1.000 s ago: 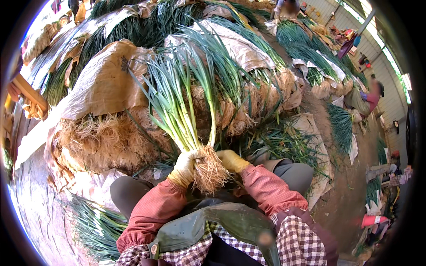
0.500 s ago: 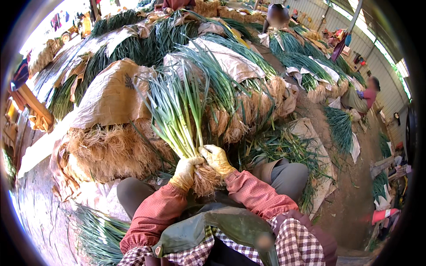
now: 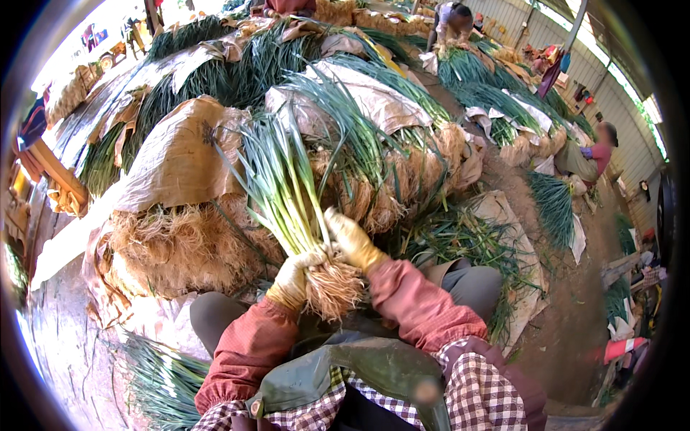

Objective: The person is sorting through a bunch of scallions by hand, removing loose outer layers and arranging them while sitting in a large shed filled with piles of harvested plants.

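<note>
A bunch of green onions [image 3: 293, 205] stands tilted in front of me, green leaves away from me and pale stalks toward me. My gloved left hand [image 3: 293, 279] is closed around the stalks just above the brown roots [image 3: 335, 289]. On the bunch's right side, my gloved right hand [image 3: 353, 241] lies against the outer stalks, its fingers stretched upward along them. Its thumb side is close to the left hand's fingertips. Both gloves are pale yellow and stained.
Root-end piles of green onions [image 3: 190, 248] lie ahead, partly under a woven sack [image 3: 176, 154]. Loose leaves [image 3: 467, 244] cover a sheet at right. More green onions [image 3: 162, 377] lie at lower left. One person [image 3: 593, 154] sits at right; another [image 3: 453, 25] bends farther back.
My right hand has shifted upward along the stalks and its fingers have straightened. My left hand keeps its hold, and the bunch has barely moved. The person at the back has bent down.
</note>
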The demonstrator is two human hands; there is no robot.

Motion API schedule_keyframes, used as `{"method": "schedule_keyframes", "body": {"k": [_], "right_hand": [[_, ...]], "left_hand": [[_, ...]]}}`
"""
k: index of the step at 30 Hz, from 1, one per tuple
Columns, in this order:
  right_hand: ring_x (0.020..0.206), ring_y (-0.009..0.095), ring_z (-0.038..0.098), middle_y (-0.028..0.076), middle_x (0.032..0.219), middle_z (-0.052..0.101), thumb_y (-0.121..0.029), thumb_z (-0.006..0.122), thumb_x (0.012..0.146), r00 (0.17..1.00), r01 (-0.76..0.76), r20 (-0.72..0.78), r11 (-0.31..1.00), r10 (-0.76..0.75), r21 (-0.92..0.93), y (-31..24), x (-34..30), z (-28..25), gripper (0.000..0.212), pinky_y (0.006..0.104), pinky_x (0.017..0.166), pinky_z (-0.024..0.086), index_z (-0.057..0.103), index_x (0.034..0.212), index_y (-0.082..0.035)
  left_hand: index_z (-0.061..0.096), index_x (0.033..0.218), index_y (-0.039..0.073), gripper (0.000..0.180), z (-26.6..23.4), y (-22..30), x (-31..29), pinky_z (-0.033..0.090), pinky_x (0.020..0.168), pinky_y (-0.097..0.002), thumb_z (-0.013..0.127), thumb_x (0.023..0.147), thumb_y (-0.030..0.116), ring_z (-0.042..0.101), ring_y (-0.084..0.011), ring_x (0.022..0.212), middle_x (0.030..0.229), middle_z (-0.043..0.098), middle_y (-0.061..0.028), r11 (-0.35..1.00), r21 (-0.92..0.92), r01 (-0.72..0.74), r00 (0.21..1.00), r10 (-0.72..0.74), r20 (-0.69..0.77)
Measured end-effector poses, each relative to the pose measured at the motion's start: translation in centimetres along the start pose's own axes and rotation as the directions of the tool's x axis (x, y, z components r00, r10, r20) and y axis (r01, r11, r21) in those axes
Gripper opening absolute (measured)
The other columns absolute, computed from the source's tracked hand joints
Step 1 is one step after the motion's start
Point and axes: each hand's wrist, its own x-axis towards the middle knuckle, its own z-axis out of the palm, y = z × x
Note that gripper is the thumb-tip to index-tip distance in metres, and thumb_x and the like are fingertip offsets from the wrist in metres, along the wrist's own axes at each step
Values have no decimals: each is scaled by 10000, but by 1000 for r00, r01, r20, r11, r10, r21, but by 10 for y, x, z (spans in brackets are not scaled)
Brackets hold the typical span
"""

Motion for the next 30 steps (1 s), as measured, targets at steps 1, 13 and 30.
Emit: {"method": "schedule_keyframes", "body": {"k": [1,13,30], "right_hand": [[834,220,585,99,998,591,-498,355,910,995,57,66,977,-72,207,0,12,-14,536,342,704,499,521,1105,-27],[546,51,506,45,757,613,-142,520,885,936,240,-343,848,-74,472,6,2,-75,173,180,485,408,580,946,9],[774,271,616,108,921,634,-333,619,785,807,-317,-343,137,-481,-938,-14,98,-173,323,384,673,484,591,962,-65]], "left_hand": [[528,968,-38,315,15,3,-1,466,841,-426,598,692,98,568,-303,944,956,559,-145,999,-23,-35,992,38,121],[497,1067,-41,375,26,1,15,482,840,-417,581,717,63,578,-300,947,1198,502,-202,991,-67,-114,991,119,64],[494,1088,-19,360,6,0,34,499,708,-311,586,740,-12,596,-224,745,893,605,-134,1000,12,-3,992,5,-122]]}}
